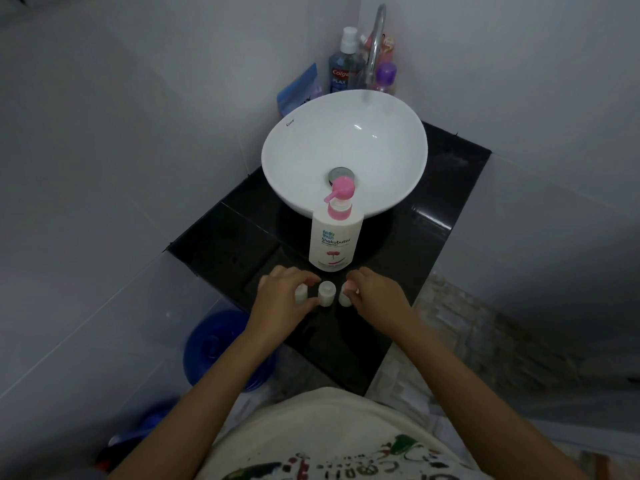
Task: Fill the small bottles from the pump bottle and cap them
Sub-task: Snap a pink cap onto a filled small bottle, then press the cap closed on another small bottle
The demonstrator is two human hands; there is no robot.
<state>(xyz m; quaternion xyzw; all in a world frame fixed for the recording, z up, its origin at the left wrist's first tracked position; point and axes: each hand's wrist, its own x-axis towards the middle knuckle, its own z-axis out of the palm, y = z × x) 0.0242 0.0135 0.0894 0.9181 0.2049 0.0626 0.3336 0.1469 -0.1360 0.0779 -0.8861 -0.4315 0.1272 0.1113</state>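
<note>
- On the floor at far left sits a blue bucket (221,344), well clear of the work and tucked below the counter's edge.
- The left hand (280,299) is curled over the left small bottle (301,294), fingers and thumb closed round it in a pinch. I'd guess that is to steady or lift it, though I can't tell whether its cap is on.
- The middle small bottle (326,293) stands upright and untouched between the two hands, just beside its neighbours. Lined up close like that, all three sit within easy reach of the pump.
- The right hand (375,296) closes on the right small bottle (345,295), fingertips pinching near its top, perhaps working a cap.
- Directly behind the row stands the pump bottle (335,240) on the black counter (433,237), its pink nozzle pointing left, near enough for a bottle to be held under it.
- Behind that is the white basin (391,161), handy for spills, with toiletries crowded at the tap.
</note>
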